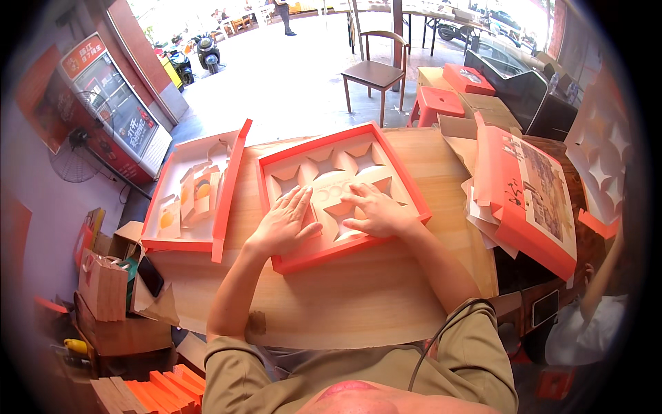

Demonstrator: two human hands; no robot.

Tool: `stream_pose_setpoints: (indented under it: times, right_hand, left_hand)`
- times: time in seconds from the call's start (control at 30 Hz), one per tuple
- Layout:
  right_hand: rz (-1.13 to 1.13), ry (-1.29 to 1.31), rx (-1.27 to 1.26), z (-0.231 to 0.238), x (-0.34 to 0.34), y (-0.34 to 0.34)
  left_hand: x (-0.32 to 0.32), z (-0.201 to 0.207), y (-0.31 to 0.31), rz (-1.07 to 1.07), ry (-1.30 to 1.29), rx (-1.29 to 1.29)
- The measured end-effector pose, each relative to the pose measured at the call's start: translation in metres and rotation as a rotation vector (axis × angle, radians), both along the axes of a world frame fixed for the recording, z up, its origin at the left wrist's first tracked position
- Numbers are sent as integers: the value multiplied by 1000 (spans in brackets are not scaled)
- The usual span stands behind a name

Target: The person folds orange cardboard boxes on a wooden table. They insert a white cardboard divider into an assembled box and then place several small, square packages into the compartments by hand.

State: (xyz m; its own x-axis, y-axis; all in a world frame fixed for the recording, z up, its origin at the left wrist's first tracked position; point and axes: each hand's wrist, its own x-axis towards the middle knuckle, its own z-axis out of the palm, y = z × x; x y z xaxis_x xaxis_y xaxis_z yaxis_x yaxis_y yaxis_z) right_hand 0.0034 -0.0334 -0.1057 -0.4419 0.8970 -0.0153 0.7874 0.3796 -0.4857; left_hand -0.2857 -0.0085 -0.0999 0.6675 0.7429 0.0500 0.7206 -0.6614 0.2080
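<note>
A shallow red-rimmed cardboard box [407, 172] lies in front of me on the wooden table, turned a little. Inside it sits a pale insert [333, 188] with several star-shaped openings, their flaps folded down. My left hand [288, 217] rests flat on the insert's left side, fingers stretched out and together, thumb apart. On the right part of the insert lies my right hand [379, 212], its fingers spread and slightly bent. Both hands touch the cardboard and grip nothing. My palms and fingers cover some of the openings.
Left on the wooden table [358, 303] lies another red-edged box [218, 238] with loose card pieces. Stacked printed box lids [527, 186] stand at the right. A dark phone [150, 276] lies at the left edge. Beyond the lids, another person's arm [601, 279] holds up a perforated insert [598, 148].
</note>
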Motion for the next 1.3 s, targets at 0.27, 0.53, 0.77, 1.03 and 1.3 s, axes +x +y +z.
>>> stream_pose_setpoints:
  times: [0.27, 0.53, 0.77, 1.03, 1.3]
  right_hand:
    - [1, -11, 3, -2, -1, 2]
    - [-5, -14, -7, 1, -1, 0]
    - [-4, -1, 22, 0, -1, -1]
    - [8, 16, 41, -5, -1, 2]
    - [21, 64, 461, 23, -9, -10]
  left_hand:
    - [-1, -1, 2, 47, -59, -35]
    - [6, 2, -8, 64, 8, 52]
    - [7, -10, -2, 98, 25, 40]
    - [8, -6, -6, 118, 85, 53]
    - [8, -8, 0, 68, 76, 88]
